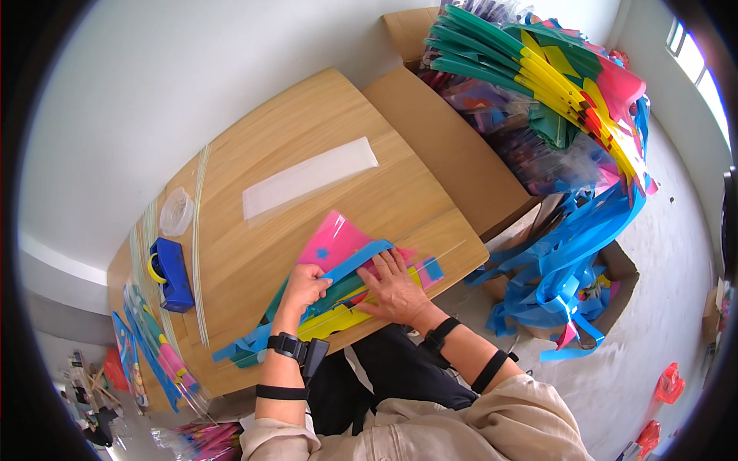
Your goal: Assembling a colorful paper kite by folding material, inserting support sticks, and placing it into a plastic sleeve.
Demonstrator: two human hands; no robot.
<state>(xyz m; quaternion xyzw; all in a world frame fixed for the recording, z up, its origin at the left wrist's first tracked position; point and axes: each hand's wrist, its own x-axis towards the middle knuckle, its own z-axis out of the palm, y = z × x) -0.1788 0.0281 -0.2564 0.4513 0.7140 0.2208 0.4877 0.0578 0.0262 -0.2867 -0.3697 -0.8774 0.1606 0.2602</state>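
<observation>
A brightly coloured kite (pixel 336 240) of thin pink, green, yellow and blue plastic lies along the near edge of the wooden table. Across it runs a folded blue strip (pixel 358 260), apparently its tail. My left hand (pixel 304 287) is closed, thumb and fingers pinching the strip's lower left part. To the right, my right hand (pixel 396 286) lies nearly flat on the kite with fingers stretched out, its fingertips at the strip's upper end. Under my wrists, part of the kite is hidden; a blue end (pixel 244 343) trails left.
Beyond the kite lies a white plastic sleeve stack (pixel 310 178). Thin rods (pixel 197 253), a blue tape dispenser (pixel 175 278) and a clear round tub (pixel 177 212) are at the left. An open carton (pixel 442 154) and piled kites (pixel 553 84) stand right, above blue strips (pixel 550 269).
</observation>
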